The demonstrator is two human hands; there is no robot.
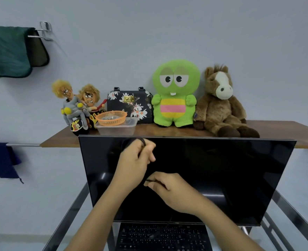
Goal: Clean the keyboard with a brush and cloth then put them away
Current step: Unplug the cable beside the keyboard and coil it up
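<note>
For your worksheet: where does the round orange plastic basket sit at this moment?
In the head view, the round orange plastic basket sits left of centre on the wooden shelf, atop a clear plastic container, before the floral bag.

Even, soft light; edges bowed, hands slightly blurred.

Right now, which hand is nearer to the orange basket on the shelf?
The left hand. It is raised just below the orange basket, in front of the screen's top edge. The right hand is lower, further right.
</note>
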